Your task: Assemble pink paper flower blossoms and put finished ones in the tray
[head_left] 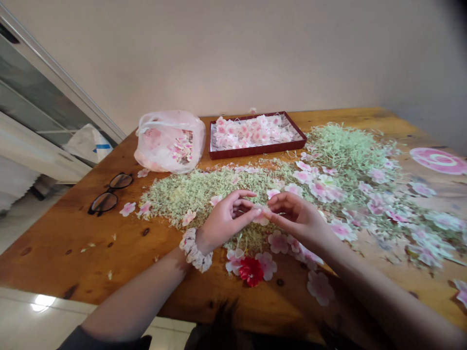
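Note:
Over the pile of small pale-green artificial sprigs (pixel 193 192), both my hands meet at their fingertips. My left hand (pixel 222 221), with a scrunchie (pixel 195 250) round its wrist, is closed in a pinch on a small pale-pink artificial flower (pixel 260 219). My right hand (pixel 301 216) pinches the same flower from the other side; the fingers partly cover it. Below the hands, a red artificial flower (pixel 251 271) lies among pink-and-white petal pieces (pixel 279 241). More pink flower pieces (pixel 343 229) are scattered to the right of my right hand.
At the back stands a dark red box tray (pixel 255 149) of pink flowers. Beside it sits a translucent plastic bag (pixel 168 119) with blossoms inside. Eyeglasses (pixel 105 200) lie at the left of the wooden table (pixel 120 262). Green stringy sprigs (pixel 343 146) and a pink disc (pixel 438 160) are at right.

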{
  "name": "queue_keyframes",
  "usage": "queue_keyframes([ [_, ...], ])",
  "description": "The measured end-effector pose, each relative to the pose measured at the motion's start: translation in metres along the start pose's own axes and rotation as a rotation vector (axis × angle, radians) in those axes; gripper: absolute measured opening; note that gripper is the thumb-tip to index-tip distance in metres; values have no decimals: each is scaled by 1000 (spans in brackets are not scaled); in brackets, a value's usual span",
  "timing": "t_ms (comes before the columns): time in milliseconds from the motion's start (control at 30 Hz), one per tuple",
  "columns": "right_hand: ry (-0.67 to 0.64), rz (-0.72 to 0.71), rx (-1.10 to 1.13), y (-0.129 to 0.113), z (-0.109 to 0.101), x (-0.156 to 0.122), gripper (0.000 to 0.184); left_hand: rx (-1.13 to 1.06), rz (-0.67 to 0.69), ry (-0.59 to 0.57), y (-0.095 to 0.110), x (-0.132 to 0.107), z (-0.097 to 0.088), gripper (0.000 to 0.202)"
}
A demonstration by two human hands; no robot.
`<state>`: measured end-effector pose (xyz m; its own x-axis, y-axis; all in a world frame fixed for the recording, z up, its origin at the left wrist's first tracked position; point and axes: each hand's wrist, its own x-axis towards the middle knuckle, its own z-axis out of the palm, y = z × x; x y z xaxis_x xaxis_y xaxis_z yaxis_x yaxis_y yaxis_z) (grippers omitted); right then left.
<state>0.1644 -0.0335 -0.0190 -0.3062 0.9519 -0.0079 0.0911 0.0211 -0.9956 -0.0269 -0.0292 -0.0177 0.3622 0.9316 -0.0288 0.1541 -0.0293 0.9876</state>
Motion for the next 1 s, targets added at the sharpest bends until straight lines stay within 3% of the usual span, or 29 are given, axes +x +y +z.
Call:
queue_keyframes([
  [533, 16, -9, -10, 2, -3, 0, 26, -31, -103, 9, 0, 3, -6, 40],
  [1000, 11, -7, -29, 5, -4, -1, 26, -68, -100, 34, -2, 5, -2, 38],
])
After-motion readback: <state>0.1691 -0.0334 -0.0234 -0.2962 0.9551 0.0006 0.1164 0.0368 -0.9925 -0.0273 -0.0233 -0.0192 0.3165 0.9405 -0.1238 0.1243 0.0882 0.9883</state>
